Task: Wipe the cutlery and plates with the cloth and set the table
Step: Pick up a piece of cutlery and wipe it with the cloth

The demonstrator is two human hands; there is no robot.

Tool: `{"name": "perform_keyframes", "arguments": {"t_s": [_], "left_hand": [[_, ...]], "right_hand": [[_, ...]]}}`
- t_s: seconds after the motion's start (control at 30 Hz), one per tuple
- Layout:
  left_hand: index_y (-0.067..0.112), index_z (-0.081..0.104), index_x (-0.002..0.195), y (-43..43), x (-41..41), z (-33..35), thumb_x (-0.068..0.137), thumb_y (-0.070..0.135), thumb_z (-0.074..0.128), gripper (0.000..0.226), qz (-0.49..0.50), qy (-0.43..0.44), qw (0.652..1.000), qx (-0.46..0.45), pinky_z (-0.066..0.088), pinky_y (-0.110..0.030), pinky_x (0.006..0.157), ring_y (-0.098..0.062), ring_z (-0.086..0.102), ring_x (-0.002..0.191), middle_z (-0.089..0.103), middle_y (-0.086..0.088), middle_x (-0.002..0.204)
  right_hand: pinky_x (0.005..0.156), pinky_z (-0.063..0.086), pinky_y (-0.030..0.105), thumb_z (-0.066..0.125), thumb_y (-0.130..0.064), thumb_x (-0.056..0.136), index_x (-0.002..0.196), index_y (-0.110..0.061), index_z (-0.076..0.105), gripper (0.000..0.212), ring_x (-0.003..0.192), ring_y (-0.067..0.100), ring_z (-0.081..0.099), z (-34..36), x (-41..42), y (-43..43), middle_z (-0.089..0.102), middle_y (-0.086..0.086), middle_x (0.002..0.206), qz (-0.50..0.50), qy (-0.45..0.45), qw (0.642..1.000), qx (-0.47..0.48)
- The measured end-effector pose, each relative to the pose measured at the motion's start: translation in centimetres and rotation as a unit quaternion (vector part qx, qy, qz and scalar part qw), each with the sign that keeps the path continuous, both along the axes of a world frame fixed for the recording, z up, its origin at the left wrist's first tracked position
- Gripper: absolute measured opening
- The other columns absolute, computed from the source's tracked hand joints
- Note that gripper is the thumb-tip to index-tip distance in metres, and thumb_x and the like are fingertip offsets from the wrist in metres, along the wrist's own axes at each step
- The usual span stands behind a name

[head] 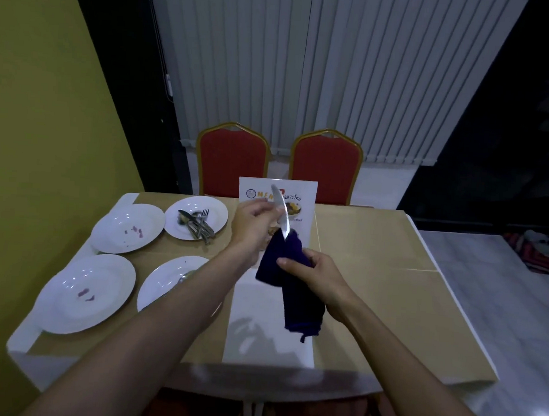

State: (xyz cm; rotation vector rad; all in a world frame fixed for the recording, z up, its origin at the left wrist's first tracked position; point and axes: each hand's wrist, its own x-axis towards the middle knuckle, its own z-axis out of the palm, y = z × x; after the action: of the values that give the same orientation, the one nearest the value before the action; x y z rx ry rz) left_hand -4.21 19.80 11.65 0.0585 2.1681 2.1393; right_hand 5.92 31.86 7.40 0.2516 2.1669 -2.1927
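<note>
My left hand (pixel 254 227) pinches the silver table knife (pixel 281 208) blade-up above the table centre, so my right hand (pixel 317 273), gripping the dark blue cloth (pixel 290 285), can wipe its lower end. Remaining steel cutlery (pixel 197 224) lies on the far white plate (pixel 217 209). Stained white plates (pixel 106 237) wait at left. The menu card (pixel 306 190) stands just behind.
</note>
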Motion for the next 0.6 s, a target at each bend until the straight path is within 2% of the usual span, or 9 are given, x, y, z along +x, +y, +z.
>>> {"name": "perform_keyframes", "arguments": {"t_s": [0.07, 0.17, 0.2, 0.27, 0.3, 0.37, 0.43, 0.5, 0.6], "left_hand": [[0.021, 0.071, 0.087, 0.1, -0.5, 0.1, 0.087, 0.023, 0.072, 0.002, 0.010, -0.038, 0.999, 0.000, 0.042, -0.015, 0.060, 0.003, 0.056, 0.080, 0.066, 0.011, 0.089], [0.012, 0.076, 0.100, 0.5, 0.1, -1.6, 0.086, 0.034, 0.073, 0.027, -0.101, -0.088, 0.989, -0.066, 0.043, -0.018, 0.060, -0.007, 0.062, 0.086, 0.073, 0.003, 0.094], [0.009, 0.076, 0.099, 0.8, 0.6, -2.2, 0.085, 0.032, 0.074, 0.027, -0.134, -0.095, 0.983, -0.076, 0.046, -0.016, 0.059, -0.011, 0.063, 0.087, 0.075, -0.001, 0.094], [0.005, 0.076, 0.096, 1.8, 0.9, -3.3, 0.083, 0.025, 0.077, 0.024, -0.132, -0.097, 0.985, -0.060, 0.047, -0.011, 0.060, -0.013, 0.063, 0.083, 0.074, -0.007, 0.092], [0.003, 0.076, 0.095, 2.5, 0.8, -3.5, 0.083, 0.022, 0.077, 0.023, -0.120, -0.097, 0.986, -0.056, 0.049, -0.015, 0.067, -0.015, 0.063, 0.081, 0.073, -0.010, 0.092], [-0.002, 0.073, 0.095, 3.8, 0.7, -4.1, 0.086, 0.019, 0.074, 0.022, -0.111, -0.107, 0.987, -0.036, 0.053, -0.033, 0.082, -0.021, 0.062, 0.083, 0.069, -0.015, 0.091], [0.000, 0.070, 0.098, 5.6, 0.6, -5.2, 0.091, 0.017, 0.068, 0.019, -0.095, -0.142, 0.985, 0.013, 0.057, -0.042, 0.087, -0.025, 0.065, 0.083, 0.068, -0.013, 0.089], [0.002, 0.069, 0.100, 6.8, 0.2, -6.9, 0.094, 0.017, 0.065, 0.017, -0.065, -0.168, 0.982, 0.054, 0.061, -0.040, 0.079, -0.023, 0.070, 0.078, 0.069, -0.009, 0.085], [0.002, 0.066, 0.102, 8.8, 0.5, -10.9, 0.094, 0.015, 0.064, 0.016, -0.061, -0.204, 0.977, 0.016, 0.061, -0.031, 0.062, -0.022, 0.069, 0.071, 0.068, -0.008, 0.083]], "right_hand": [[0.062, 0.053, 0.021, 0.079, -0.034, 0.080, 0.102, -0.019, 0.071, 0.027, 0.079, 0.018, 0.073, -1.0, 0.8, 0.4, 0.076, 0.002, 0.091, 0.000, -0.016, 1.000, 0.015], [0.060, 0.053, 0.021, 0.078, -0.033, 0.081, 0.100, -0.019, 0.071, 0.025, 0.077, 0.018, 0.073, -1.8, 1.1, 1.5, 0.076, 0.003, 0.089, -0.014, -0.017, 1.000, 0.015], [0.060, 0.053, 0.021, 0.078, -0.034, 0.081, 0.100, -0.019, 0.071, 0.025, 0.076, 0.018, 0.073, -1.9, 1.0, 1.8, 0.076, 0.003, 0.089, -0.016, -0.017, 1.000, 0.016], [0.060, 0.054, 0.022, 0.077, -0.035, 0.081, 0.101, -0.018, 0.070, 0.027, 0.075, 0.017, 0.072, -2.4, 0.8, 2.4, 0.075, 0.003, 0.088, -0.010, -0.018, 1.000, 0.021], [0.060, 0.054, 0.022, 0.077, -0.037, 0.080, 0.100, -0.018, 0.070, 0.028, 0.074, 0.017, 0.072, -2.9, 1.0, 2.8, 0.075, 0.003, 0.087, -0.010, -0.022, 0.999, 0.021], [0.060, 0.053, 0.021, 0.078, -0.040, 0.078, 0.098, -0.021, 0.070, 0.029, 0.073, 0.015, 0.071, -4.4, 1.6, 3.8, 0.075, 0.001, 0.086, -0.018, -0.035, 0.999, 0.027], [0.062, 0.054, 0.024, 0.080, -0.039, 0.076, 0.096, -0.024, 0.071, 0.027, 0.075, 0.014, 0.071, -6.7, 2.6, 5.9, 0.075, -0.002, 0.087, -0.034, -0.056, 0.997, 0.047], [0.067, 0.057, 0.028, 0.081, -0.035, 0.075, 0.095, -0.025, 0.071, 0.024, 0.077, 0.012, 0.072, -8.9, 3.6, 8.2, 0.075, -0.004, 0.087, -0.062, -0.085, 0.990, 0.089], [0.060, 0.054, 0.023, 0.080, -0.033, 0.078, 0.090, -0.022, 0.069, 0.020, 0.072, 0.009, 0.070, -11.7, 4.2, 12.1, 0.074, -0.004, 0.082, -0.150, -0.103, 0.975, 0.126]]}}
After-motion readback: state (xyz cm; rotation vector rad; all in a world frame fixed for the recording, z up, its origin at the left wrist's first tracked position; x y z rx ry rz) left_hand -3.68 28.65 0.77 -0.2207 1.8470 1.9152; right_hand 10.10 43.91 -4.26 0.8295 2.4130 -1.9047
